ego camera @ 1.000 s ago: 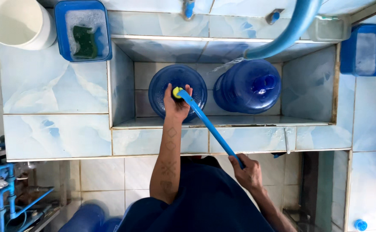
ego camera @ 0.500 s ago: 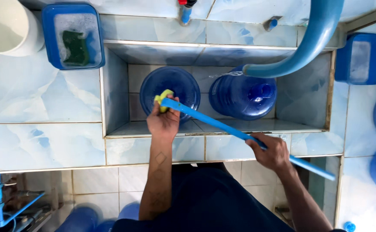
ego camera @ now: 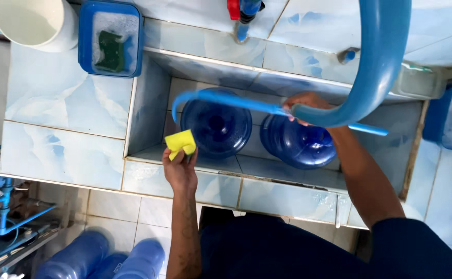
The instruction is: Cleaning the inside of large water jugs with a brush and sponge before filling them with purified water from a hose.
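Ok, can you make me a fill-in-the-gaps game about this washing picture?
1. The left hand holds a ____ sponge.
2. The right hand grips a long thin ____ rod.
3. ____ big blue water jugs sit in the tiled sink.
4. The blue square tub holds a ____ scrub pad.

Missing: yellow, blue, two, green

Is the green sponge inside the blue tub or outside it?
Inside: the green sponge lies within the blue tub, with foamy water around it.
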